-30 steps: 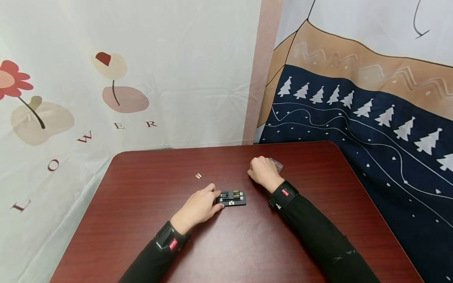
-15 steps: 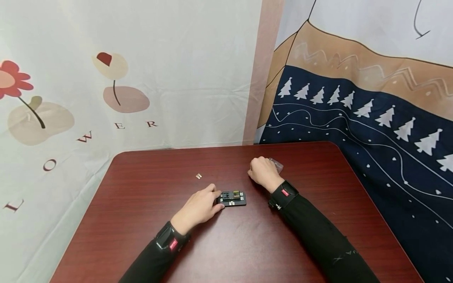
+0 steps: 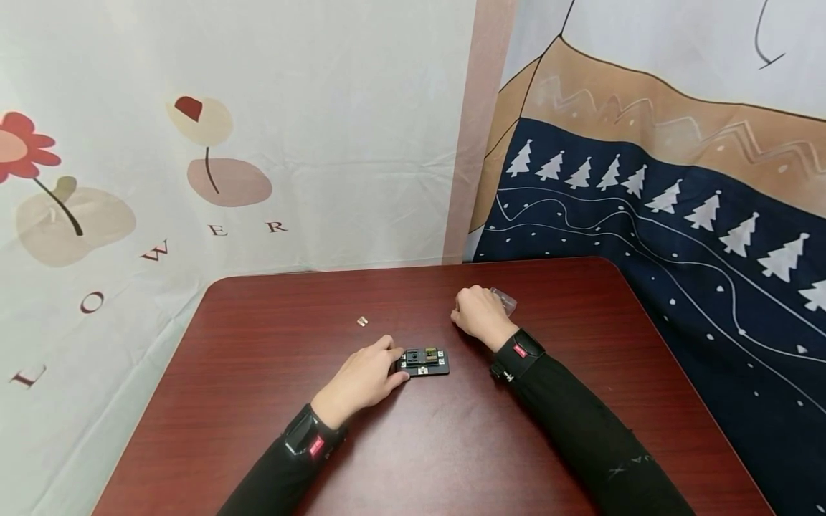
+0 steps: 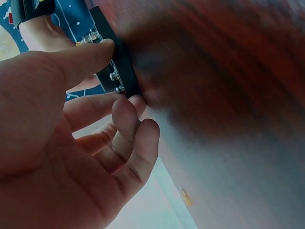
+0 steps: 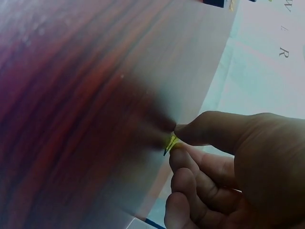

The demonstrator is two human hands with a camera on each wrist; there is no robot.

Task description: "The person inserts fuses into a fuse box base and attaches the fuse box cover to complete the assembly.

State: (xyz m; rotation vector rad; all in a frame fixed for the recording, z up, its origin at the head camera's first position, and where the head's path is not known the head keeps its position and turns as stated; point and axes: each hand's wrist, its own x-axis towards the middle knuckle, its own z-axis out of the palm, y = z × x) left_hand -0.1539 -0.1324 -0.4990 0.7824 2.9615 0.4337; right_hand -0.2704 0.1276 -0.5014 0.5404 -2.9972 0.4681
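A small black rectangular block (image 3: 424, 363) with metal fittings and a yellowish part on top lies on the table. My left hand (image 3: 361, 376) grips its left end between thumb and fingers; the left wrist view shows the thumb on the block's side (image 4: 125, 71), with screw heads beside it. Farther back and to the right, my right hand (image 3: 482, 313) is low over the tabletop. Between its thumb and index fingertips it pinches a tiny yellow piece with a dark tip (image 5: 170, 143), hidden from the head view.
Tiny gold-coloured pieces (image 3: 363, 322) lie on the dark red wooden table (image 3: 284, 344), behind the left hand. A clear plastic container (image 3: 505, 301) sits just past the right hand. Printed cloths (image 3: 355, 143) hang behind the table's far edge.
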